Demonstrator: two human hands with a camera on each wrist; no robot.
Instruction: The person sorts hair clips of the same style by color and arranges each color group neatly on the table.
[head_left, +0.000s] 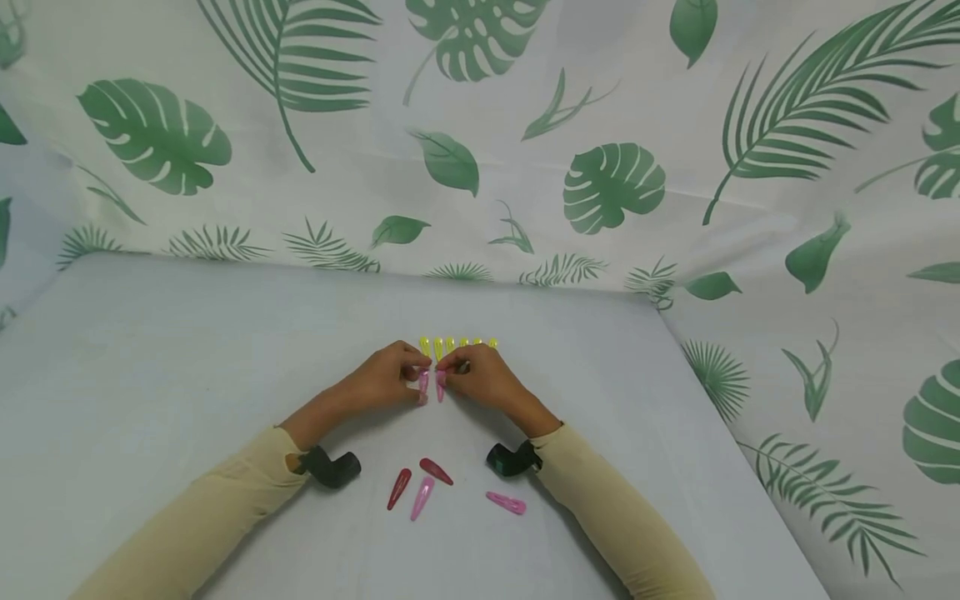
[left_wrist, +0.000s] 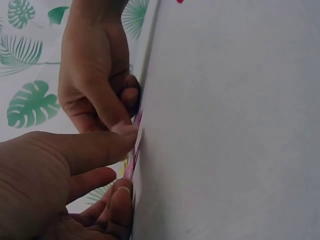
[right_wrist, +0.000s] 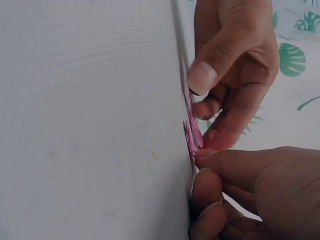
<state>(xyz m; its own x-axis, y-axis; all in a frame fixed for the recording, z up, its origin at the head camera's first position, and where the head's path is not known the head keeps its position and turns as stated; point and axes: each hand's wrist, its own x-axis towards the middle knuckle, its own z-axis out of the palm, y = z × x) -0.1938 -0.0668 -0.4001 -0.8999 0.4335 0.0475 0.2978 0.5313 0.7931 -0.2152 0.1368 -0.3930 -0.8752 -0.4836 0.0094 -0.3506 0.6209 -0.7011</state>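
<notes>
In the head view my left hand (head_left: 388, 377) holds a pink snap hair clip (head_left: 423, 382) by its two ends, thumb at the near end and fingers at the far end. Beside it, my right hand (head_left: 483, 377) pinches a second pink hair clip (head_left: 440, 392) with thumb and fingertips. The two clips lie side by side, a small gap apart. Just beyond the fingertips runs a row of several yellow hair clips (head_left: 450, 343), partly covered by the hands. Both wrist views show the pink clips low at the tabletop, largely hidden by fingers.
Nearer on the white table (head_left: 300, 550) lie two red hair clips, one upright (head_left: 399, 489) and one slanted (head_left: 437, 472), plus a pink clip (head_left: 422, 498) and another pink clip (head_left: 506, 502) farther right. A leaf-patterned cloth (head_left: 510, 167) hangs behind the table.
</notes>
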